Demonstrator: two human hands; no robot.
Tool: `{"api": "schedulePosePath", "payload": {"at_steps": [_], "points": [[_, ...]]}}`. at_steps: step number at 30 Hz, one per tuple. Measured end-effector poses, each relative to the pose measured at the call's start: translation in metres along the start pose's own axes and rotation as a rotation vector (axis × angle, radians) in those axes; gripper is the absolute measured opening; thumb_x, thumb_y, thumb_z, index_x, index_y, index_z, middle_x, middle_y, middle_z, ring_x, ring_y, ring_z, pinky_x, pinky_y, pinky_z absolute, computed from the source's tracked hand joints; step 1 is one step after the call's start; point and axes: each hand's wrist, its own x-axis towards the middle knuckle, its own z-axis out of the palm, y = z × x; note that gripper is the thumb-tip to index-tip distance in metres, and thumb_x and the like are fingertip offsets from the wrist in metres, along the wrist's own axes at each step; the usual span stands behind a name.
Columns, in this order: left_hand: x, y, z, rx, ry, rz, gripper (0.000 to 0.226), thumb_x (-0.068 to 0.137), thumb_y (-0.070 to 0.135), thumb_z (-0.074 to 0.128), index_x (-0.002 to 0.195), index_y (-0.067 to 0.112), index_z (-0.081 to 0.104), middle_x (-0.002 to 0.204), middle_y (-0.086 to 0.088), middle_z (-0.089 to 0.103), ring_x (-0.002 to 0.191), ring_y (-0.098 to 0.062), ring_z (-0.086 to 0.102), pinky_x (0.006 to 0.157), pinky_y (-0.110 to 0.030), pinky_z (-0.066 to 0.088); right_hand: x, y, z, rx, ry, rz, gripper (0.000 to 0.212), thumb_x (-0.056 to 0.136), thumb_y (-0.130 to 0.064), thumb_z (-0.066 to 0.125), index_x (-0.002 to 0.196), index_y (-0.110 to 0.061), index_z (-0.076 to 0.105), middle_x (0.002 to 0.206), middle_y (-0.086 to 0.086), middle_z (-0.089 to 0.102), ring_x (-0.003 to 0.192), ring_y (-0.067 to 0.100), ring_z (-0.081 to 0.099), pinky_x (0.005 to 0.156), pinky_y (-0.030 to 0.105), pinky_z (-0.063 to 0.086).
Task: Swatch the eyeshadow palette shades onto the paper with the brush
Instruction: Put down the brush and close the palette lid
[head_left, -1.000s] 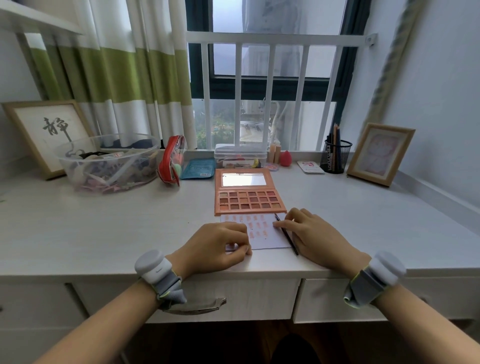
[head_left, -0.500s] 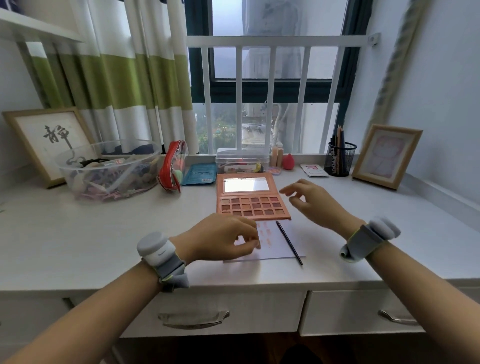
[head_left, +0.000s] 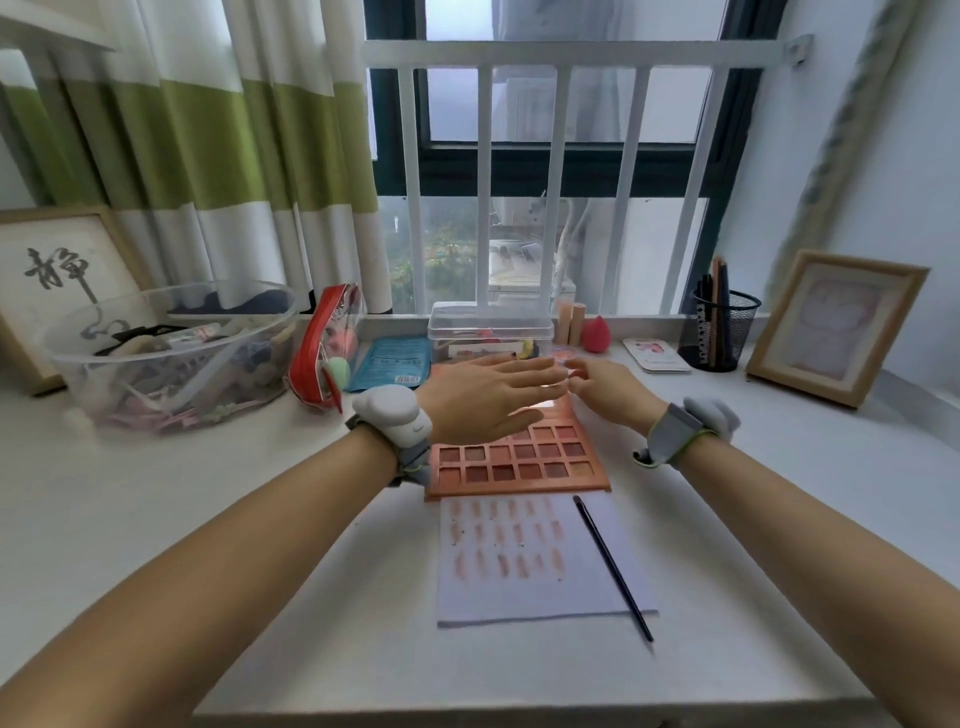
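Head view: both hands are extended over the far half of the eyeshadow palette (head_left: 519, 457), above its lid area. Left hand (head_left: 485, 397) is flat, fingers straight, holding nothing. Right hand (head_left: 605, 387) has fingers loosely bent near the left fingertips; whether it pinches the lid edge cannot be told. Palette lies open on the desk (head_left: 156, 499), its shade pans visible at the near side. Paper (head_left: 540, 592) lies just near of the palette, bearing three rows of swatches. Brush (head_left: 613, 566) rests diagonally on the paper's right side, untouched. Clear tub (head_left: 171, 358) stands far left, pen cup (head_left: 719, 330) far right.
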Motion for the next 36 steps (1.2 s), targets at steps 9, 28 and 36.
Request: {"api": "schedulePosePath", "payload": {"at_steps": [9, 28, 36], "points": [[0.023, -0.026, 0.031, 0.087, -0.024, 0.031, 0.053, 0.103, 0.040, 0.018, 0.151, 0.023, 0.004, 0.156, 0.008, -0.004, 0.143, -0.004, -0.007, 0.116, -0.028, -0.011, 0.029, 0.013, 0.012, 0.197, 0.063, 0.003, 0.034, 0.092, -0.010, 0.040, 0.119, -0.013, 0.059, 0.121, 0.009, 0.062, 0.112, 0.023, 0.056, 0.094, 0.027, 0.040], [0.020, 0.007, 0.008, 0.394, 0.249, -0.132, 0.072, 0.093, 0.037, 0.046, 0.151, 0.024, 0.005, 0.160, -0.008, 0.010, 0.146, -0.028, 0.004, 0.114, -0.059, 0.012, -0.011, 0.002, -0.022, 0.383, 0.280, -0.219, 0.024, 0.092, -0.024, 0.051, 0.110, -0.011, 0.061, 0.095, 0.000, 0.066, 0.078, -0.003, 0.059, 0.064, 0.006, 0.043], [-0.017, 0.045, -0.005, 0.287, 0.220, -0.301, 0.066, 0.092, 0.037, 0.041, 0.151, 0.023, 0.016, 0.148, -0.007, 0.041, 0.127, -0.032, 0.047, 0.106, -0.058, 0.027, -0.064, 0.007, -0.029, 0.073, 0.304, -0.411, 0.023, 0.086, -0.035, 0.056, 0.103, -0.024, 0.068, 0.092, 0.000, 0.066, 0.077, 0.012, 0.058, 0.071, 0.022, 0.047]]}}
